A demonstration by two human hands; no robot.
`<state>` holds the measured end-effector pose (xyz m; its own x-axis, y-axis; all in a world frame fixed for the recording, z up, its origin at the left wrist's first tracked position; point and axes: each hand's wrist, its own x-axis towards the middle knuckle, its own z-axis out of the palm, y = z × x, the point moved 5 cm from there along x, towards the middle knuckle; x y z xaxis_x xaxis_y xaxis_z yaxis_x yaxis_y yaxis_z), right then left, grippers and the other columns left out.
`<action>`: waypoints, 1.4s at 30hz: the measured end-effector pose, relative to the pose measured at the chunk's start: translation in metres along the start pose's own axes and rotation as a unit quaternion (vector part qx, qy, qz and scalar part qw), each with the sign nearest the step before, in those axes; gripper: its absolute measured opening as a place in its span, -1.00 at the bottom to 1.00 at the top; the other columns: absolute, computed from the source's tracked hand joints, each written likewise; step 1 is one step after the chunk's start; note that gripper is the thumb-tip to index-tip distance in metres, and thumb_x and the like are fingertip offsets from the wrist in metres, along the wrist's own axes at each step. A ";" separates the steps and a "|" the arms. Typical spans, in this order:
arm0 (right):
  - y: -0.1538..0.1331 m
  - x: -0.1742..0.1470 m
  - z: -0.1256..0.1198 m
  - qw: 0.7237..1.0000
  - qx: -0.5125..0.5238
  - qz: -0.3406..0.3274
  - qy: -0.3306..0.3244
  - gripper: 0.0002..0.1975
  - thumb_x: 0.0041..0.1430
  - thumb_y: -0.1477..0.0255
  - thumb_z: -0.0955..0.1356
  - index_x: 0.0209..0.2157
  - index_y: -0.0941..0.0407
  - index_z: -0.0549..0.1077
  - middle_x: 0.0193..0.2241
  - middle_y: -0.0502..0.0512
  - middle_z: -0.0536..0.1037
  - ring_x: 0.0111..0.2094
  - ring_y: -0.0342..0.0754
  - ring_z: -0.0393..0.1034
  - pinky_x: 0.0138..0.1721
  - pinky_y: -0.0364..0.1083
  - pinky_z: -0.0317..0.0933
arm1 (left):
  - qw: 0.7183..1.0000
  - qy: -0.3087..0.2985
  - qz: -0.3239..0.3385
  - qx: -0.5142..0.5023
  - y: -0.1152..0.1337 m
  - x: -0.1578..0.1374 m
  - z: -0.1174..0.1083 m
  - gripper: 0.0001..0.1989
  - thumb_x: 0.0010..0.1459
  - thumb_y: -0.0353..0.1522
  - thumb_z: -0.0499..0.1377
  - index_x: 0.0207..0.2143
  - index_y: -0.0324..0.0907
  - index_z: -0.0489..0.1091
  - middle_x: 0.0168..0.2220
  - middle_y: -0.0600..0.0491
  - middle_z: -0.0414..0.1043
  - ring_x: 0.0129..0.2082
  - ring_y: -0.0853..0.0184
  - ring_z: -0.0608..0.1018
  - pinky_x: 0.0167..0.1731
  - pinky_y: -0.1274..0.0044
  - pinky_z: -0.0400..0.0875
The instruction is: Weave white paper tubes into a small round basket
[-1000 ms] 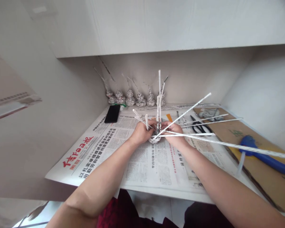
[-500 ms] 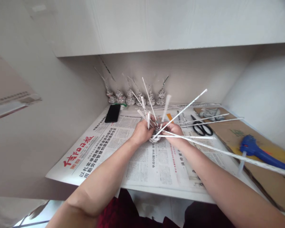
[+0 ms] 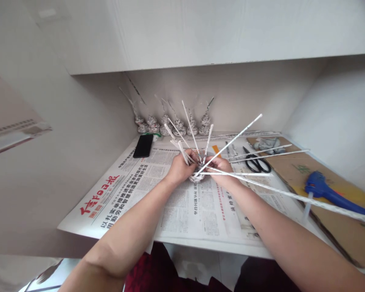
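Observation:
A small round piece woven from rolled-paper strips (image 3: pixel 197 177) is held between my two hands, low over the newspaper. Several white paper sticks fan out of it, and one long stick (image 3: pixel 276 192) runs off to the right edge. My left hand (image 3: pixel 182 167) is closed round the left side of the weaving, fingers bent at the base of the sticks. On the other side my right hand (image 3: pixel 220 167) pinches at the sticks near the rim. The fingertips of both hands are partly hidden by the sticks.
Newspaper (image 3: pixel 134 194) covers the table. Several gourd-shaped woven pieces (image 3: pixel 178 126) line the back wall. A black phone (image 3: pixel 143 146) lies left. To the right are black scissors (image 3: pixel 257 164), cardboard (image 3: pixel 287 170) and a blue glue gun (image 3: pixel 319 186). A shelf panel (image 3: pixel 200 36) overhangs.
The upright sticks by my left hand have tilted left, and one stick beside my right hand has settled into a new lean. Both hands stay at the weaving.

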<state>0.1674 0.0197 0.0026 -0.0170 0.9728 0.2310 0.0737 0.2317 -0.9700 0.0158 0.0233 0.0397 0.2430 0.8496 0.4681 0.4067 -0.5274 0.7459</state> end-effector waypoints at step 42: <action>-0.016 -0.012 0.010 0.999 -0.009 -0.036 0.025 -0.74 -0.05 0.23 0.43 -0.33 0.08 0.47 -0.46 0.01 0.54 -0.43 -0.08 0.44 -0.35 -0.11 0.32 | 0.995 0.063 -0.028 0.078 -0.002 0.001 -0.010 -0.96 0.03 -0.41 0.14 -0.46 -0.18 0.38 -0.50 0.06 0.49 -0.48 0.37 0.50 -0.43 0.59 0.33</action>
<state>0.1567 0.0041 0.0141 0.0276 0.9521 0.3046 0.0928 0.3010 -0.9491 0.0064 0.0254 0.0432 0.1077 0.8650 0.4902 0.5507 -0.4624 0.6949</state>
